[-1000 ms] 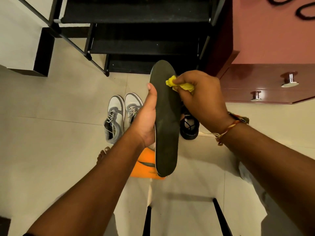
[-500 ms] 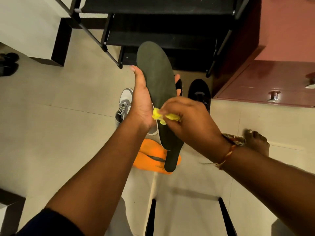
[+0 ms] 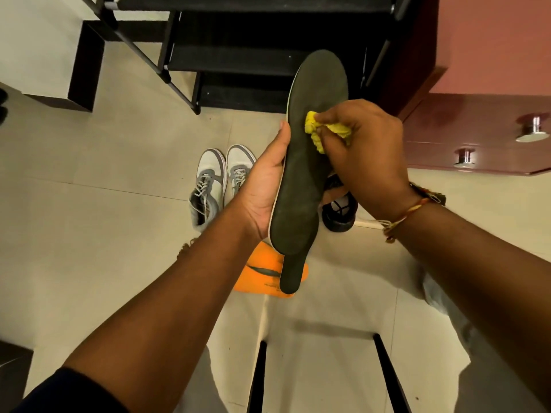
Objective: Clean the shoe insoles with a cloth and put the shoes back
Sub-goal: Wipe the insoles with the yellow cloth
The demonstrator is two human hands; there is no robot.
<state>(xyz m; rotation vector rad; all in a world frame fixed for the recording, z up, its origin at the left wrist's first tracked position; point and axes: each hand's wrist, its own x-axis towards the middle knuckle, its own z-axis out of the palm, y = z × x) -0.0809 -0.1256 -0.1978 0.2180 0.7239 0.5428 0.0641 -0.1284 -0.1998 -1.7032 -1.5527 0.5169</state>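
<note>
Insole (image 3: 301, 180): dark, held up in front of me between both hands, well above the floor (image 3: 89, 234)
Left hand (image 3: 265, 186): cupped along the insole's left edge at mid-length; thumb lies up that edge, the other fingers are hidden behind it, so I grip it from the back
Right hand (image 3: 363, 147): fingers curled round the yellow cloth (image 3: 316, 129), bunched small; fingertips press it on the insole's upper face, just past the middle toward the toe
Long axis: runs away from me; rounded toe far, up toward the shoe rack (image 3: 238, 61), tipped a little right; heel near, low
Nearer hand: the left sits closer to the heel; the right works the toe half
Next stroke: I judge it must follow that axis, while the left braces from behind
Unclear: a narrow dark end shows below the heel; I cannot tell what it is
Below: orange insoles (image 3: 256, 272) flat on the floor under the heel; grey shoes (image 3: 208, 180) left of my left hand; black shoe (image 3: 340, 210) under my right wrist
Outward: red cabinet (image 3: 477, 135) at right
</note>
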